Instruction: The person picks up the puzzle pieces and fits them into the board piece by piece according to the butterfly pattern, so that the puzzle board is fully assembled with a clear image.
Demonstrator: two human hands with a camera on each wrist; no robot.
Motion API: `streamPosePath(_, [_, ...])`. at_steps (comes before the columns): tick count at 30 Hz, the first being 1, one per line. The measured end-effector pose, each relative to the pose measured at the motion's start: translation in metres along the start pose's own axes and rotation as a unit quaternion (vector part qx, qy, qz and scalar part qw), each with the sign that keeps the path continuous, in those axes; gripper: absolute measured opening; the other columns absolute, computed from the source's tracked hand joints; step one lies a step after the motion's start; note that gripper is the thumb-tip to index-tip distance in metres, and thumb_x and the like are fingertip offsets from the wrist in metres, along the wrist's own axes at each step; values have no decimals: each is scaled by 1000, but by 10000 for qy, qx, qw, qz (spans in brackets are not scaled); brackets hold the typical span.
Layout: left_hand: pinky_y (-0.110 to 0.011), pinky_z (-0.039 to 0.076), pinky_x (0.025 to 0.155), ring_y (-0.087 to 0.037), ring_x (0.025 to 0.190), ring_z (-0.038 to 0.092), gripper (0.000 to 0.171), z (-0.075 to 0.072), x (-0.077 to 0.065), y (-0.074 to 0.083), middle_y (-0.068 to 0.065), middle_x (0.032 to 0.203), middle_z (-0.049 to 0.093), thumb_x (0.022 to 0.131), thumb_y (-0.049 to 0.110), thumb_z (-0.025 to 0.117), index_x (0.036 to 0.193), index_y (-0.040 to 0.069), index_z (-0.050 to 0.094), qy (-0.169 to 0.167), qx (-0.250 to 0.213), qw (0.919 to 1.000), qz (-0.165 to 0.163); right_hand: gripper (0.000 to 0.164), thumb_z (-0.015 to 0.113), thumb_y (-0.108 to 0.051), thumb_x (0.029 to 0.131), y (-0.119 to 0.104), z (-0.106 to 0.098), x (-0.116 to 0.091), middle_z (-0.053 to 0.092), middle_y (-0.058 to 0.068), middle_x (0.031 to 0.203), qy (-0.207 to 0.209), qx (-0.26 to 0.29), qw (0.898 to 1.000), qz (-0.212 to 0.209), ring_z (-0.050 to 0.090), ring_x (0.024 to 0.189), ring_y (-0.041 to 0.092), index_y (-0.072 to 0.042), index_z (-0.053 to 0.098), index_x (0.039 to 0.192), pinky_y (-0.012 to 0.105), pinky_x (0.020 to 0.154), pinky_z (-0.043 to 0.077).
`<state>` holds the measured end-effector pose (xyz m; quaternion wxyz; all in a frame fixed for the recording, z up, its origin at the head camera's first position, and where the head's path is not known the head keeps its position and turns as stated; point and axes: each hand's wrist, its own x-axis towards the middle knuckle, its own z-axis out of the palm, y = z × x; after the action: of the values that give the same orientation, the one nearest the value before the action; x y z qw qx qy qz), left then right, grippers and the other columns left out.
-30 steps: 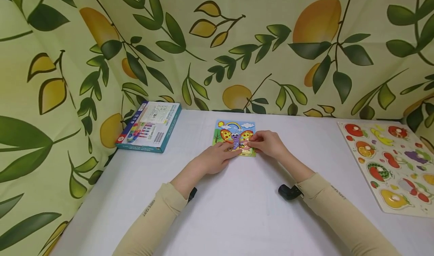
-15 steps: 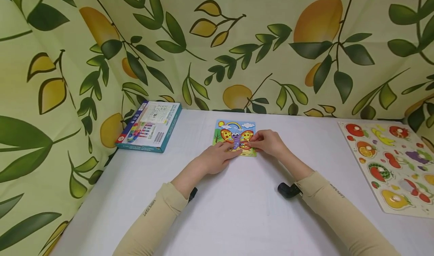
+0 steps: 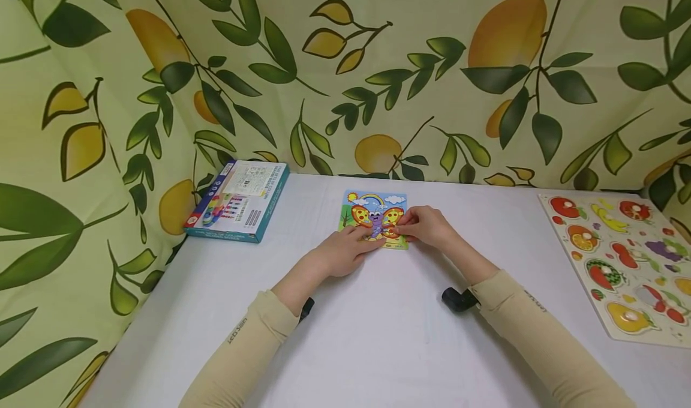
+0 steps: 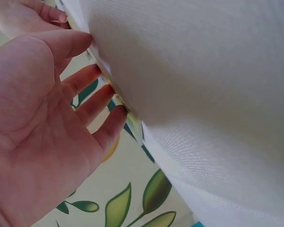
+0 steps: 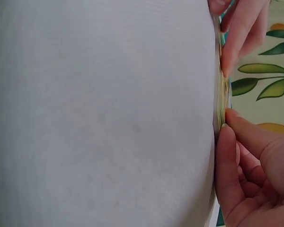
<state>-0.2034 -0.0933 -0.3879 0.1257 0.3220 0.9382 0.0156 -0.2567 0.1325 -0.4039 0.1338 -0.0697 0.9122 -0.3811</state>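
Observation:
A small butterfly puzzle board (image 3: 396,195) with a rainbow and sun lies flat on the white table. My left hand (image 3: 341,253) rests its fairly straight fingers on the board's lower left part, over part of the butterfly. At the board's right side my right hand (image 3: 430,227) pinches a wing puzzle piece (image 3: 391,233) at the lower right of the picture. In the right wrist view the thumb and forefinger of the right hand (image 5: 255,170) meet at the board's edge, the other fingers curled. The left wrist view shows the left hand's (image 4: 42,113) palm, fingertips along the board.
A flat toy box (image 3: 243,201) in blue and white lies at the back left. A wooden fruit peg puzzle (image 3: 610,243) lies on the right side of the table. Leaf-and-fruit patterned cloth (image 3: 410,66) hangs behind and at the left.
The wing piece, overlapping a pale bare spot on the board a second ago, now lies flat within the picture. The left hand stays where it was; the right hand has barely shifted.

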Motion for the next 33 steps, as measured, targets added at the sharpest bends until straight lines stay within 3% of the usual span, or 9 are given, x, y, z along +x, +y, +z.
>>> streamPosePath(13, [-48,35,108,-30,139,31,48,-1,-1,0,-5,155,34,103,25,47,150,33,39,-35,-46,10000,-17,26,77,-24,86,1,0,-1,60,4,79,-66,106,9999,-105,56,66,14,-3,64,93,23,62,48])
streamPosePath(21, [-47,37,107,-29,139,32,48,0,0,0,-5,154,34,104,26,46,150,33,38,-32,70,10000,19,28,75,-27,88,1,-1,4,57,5,79,-146,39,9998,90,55,66,15,-4,63,98,24,62,46])
streamPosePath(26, [-47,36,108,-29,138,32,47,2,1,-1,-5,154,35,104,25,47,150,33,40,24,-50,10000,1,33,71,-33,90,2,-1,7,53,3,74,-1,-113,9999,128,53,60,14,-4,60,102,26,58,41])
streamPosePath(33, [-47,37,107,-28,138,32,47,1,0,0,-4,153,36,104,26,46,150,34,40,30,-35,10000,-14,32,72,-29,90,3,-1,11,52,2,70,-4,-215,9997,69,54,51,11,-4,58,102,24,52,39])
